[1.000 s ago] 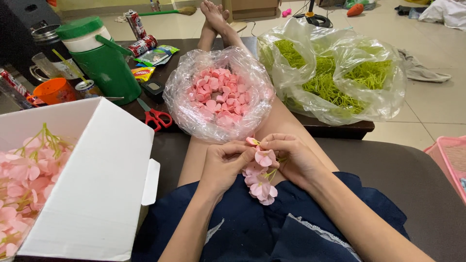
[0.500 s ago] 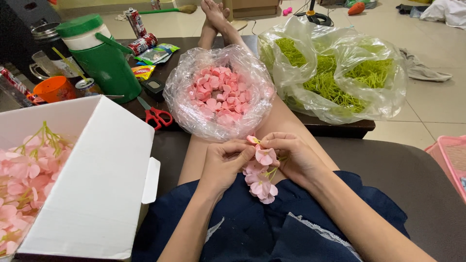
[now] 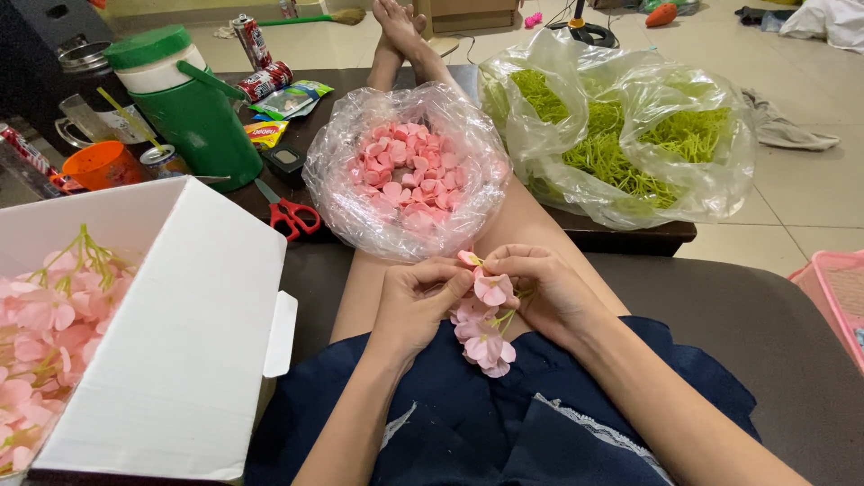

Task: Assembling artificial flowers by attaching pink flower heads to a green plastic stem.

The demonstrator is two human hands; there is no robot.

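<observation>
Box [image 3: 180,333] left of petal bag [image 3: 405,171]

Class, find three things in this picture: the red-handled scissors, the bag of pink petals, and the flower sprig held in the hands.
Red-handled scissors [image 3: 290,214], head view, on the handle loops.
Bag of pink petals [image 3: 405,171], head view, on the petals seen through the clear plastic.
Flower sprig [image 3: 484,337], head view, on a lower pink blossom.

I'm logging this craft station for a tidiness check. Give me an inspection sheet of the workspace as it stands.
Surface: dark low table, crowded.
Job's things: pink flower sprig over the lap; bag of pink petals; bag of green stems; white box of finished flowers.
Clutter: red scissors, green jug, orange cup, cans, snack packets.
Grips: left hand and right hand both pinch the sprig.
Cables: black cord by a round object on the floor.
Surroundings: tiled floor, pink basket.
</observation>
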